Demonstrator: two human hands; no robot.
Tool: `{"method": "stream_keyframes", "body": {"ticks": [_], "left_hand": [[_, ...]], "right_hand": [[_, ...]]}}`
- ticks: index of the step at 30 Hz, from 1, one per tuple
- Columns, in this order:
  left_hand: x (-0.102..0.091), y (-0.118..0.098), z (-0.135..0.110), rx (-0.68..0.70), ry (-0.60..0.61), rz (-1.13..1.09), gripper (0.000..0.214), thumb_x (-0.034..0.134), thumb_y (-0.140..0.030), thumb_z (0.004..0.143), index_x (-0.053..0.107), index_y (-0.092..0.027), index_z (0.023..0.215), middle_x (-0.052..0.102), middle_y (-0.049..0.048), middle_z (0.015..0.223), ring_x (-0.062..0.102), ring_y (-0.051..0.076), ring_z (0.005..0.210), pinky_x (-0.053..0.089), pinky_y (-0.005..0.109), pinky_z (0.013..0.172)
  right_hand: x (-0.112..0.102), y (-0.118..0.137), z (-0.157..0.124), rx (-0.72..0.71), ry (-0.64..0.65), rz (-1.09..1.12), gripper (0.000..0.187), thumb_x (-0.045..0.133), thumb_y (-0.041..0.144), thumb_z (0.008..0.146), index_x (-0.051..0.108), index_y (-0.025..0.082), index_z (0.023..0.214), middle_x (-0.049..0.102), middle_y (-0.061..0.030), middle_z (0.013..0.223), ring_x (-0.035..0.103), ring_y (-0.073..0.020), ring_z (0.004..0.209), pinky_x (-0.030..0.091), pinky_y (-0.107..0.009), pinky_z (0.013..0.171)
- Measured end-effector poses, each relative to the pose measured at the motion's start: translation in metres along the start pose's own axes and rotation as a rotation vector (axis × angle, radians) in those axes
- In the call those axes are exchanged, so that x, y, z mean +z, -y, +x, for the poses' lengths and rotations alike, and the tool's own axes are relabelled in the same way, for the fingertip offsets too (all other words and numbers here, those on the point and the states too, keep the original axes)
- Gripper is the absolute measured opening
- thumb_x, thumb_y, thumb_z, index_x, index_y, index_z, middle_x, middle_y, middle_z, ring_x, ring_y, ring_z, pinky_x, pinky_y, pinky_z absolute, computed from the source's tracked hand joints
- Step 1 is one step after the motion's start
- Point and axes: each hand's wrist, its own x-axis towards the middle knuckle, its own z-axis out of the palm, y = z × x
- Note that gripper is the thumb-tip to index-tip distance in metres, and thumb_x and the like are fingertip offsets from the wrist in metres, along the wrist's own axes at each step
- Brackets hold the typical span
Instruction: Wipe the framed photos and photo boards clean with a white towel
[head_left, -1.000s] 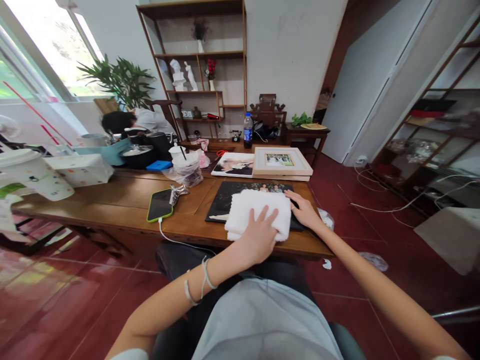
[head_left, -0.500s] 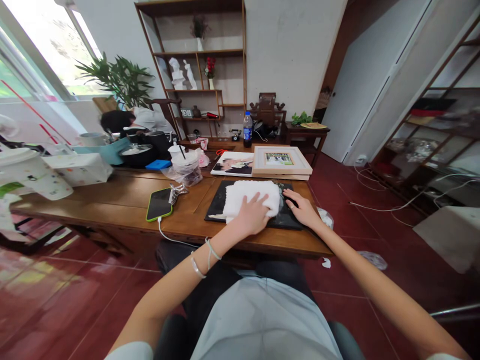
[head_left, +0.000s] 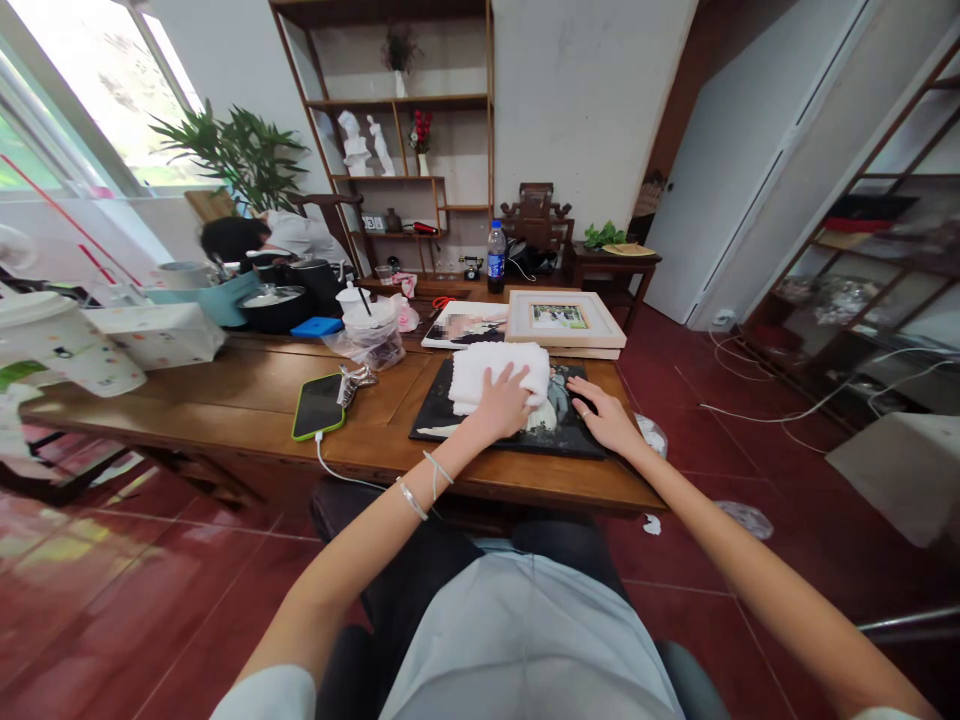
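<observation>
A folded white towel (head_left: 469,378) lies on a dark picture panel (head_left: 442,408) near the table's front edge. My left hand (head_left: 504,405) is on the towel's right part, fingers spread over the top and holding it against the panel. To the right of the towel, pale and greyish figures show on the panel's surface; the part beneath the towel is hidden. My right hand (head_left: 606,420) rests with its fingers apart on the panel's right side, holding nothing.
Behind the panel lie a framed picture (head_left: 566,312) and a white-edged print (head_left: 450,325). A bottle (head_left: 496,258) stands farther back. A phone (head_left: 319,408) on a cable lies left, near a bagged cup (head_left: 369,330). Someone's dark-haired head (head_left: 232,238) is bent low beyond the pots.
My left hand and the towel have slid away from me and slightly left, uncovering more of the panel's picture. My right hand has stayed in place.
</observation>
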Motion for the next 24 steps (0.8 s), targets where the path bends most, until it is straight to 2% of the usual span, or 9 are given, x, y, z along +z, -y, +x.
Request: {"method": "stream_keyframes", "body": {"ticks": [7,10,12,16,21,24], "left_hand": [[-0.011,-0.02,-0.068,0.06,-0.028,0.01,0.027,0.047,-0.021,0.087,0.068,-0.019,0.104,0.033,0.0073,0.151,0.024,0.034,0.139,0.023,0.062,0.109],[-0.013,-0.021,-0.094,0.092,-0.02,-0.015,0.025,0.047,-0.019,0.086,0.069,-0.019,0.099,0.031,0.0054,0.152,0.022,0.032,0.141,0.021,0.061,0.111],[-0.014,-0.018,-0.103,0.115,-0.021,-0.034,0.025,0.046,-0.019,0.087,0.069,-0.02,0.097,0.03,0.0042,0.153,0.021,0.03,0.141,0.019,0.06,0.111],[-0.012,-0.01,-0.097,0.133,-0.022,-0.036,0.025,0.046,-0.02,0.087,0.07,-0.019,0.096,0.031,0.0038,0.152,0.022,0.03,0.141,0.02,0.059,0.111],[-0.009,0.002,-0.067,0.072,-0.04,0.003,0.027,0.045,-0.026,0.09,0.069,-0.02,0.103,0.033,0.0061,0.151,0.026,0.031,0.139,0.024,0.059,0.109],[-0.008,0.012,-0.046,0.068,-0.009,0.025,0.03,0.044,-0.028,0.091,0.066,-0.019,0.11,0.032,0.0073,0.151,0.025,0.031,0.139,0.024,0.06,0.108]], "right_hand": [[0.0,0.0,0.0,0.004,-0.002,0.03,0.035,0.05,0.023,0.085,0.065,0.023,0.117,0.058,-0.0074,0.131,0.047,-0.0246,0.128,0.032,-0.048,0.112],[0.0,0.001,0.0,0.004,-0.002,0.015,0.036,0.048,0.023,0.086,0.065,0.02,0.117,0.058,-0.0099,0.131,0.047,-0.025,0.128,0.032,-0.048,0.112],[0.0,0.001,0.0,0.007,-0.002,0.003,0.036,0.048,0.023,0.086,0.065,0.018,0.117,0.058,-0.0112,0.131,0.048,-0.0252,0.128,0.032,-0.048,0.112],[0.0,0.001,0.0,0.004,-0.001,-0.009,0.035,0.048,0.024,0.086,0.065,0.019,0.117,0.058,-0.0099,0.131,0.048,-0.0243,0.128,0.033,-0.047,0.111],[0.001,0.0,0.0,0.006,-0.011,0.007,0.035,0.049,0.022,0.086,0.065,0.023,0.116,0.058,-0.007,0.131,0.048,-0.0238,0.127,0.033,-0.048,0.111],[0.001,-0.001,0.0,0.005,-0.012,0.004,0.035,0.049,0.023,0.086,0.065,0.021,0.117,0.058,-0.0085,0.131,0.048,-0.024,0.127,0.033,-0.048,0.111]]}}
